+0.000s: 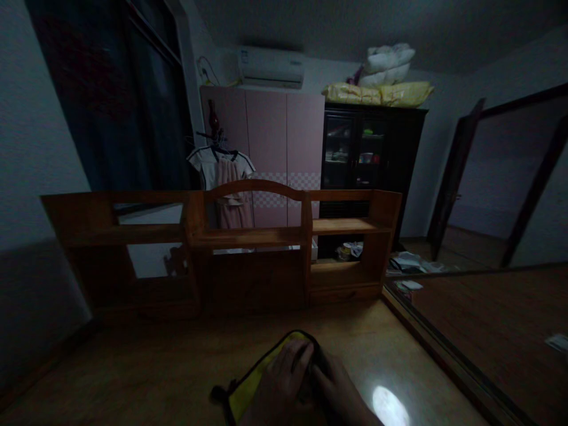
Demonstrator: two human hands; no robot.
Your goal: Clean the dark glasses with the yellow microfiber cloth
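Observation:
A yellow, fabric-looking piece with dark edging (249, 384) is at the bottom middle, over the pale wooden surface; whether it is a cloth or a pouch, I cannot tell. A small dark lump shows at its left corner. My left hand (280, 378) lies over it with bent fingers closed on its upper part near the dark edge. Close beside it on the right, my right hand (339, 384) is closed at the piece's dark right side, its fingertips partly hidden. Between the hands the material looks dark and bunched, and dim light blurs the detail.
A wooden shelf unit (248, 238) stands across the far side of the wooden surface (177, 361). A bright light patch (389, 406) shines at right. Beyond are a pink wardrobe (266, 130), hanging clothes (228, 177), a dark cabinet (399, 148) and an open door (457, 183).

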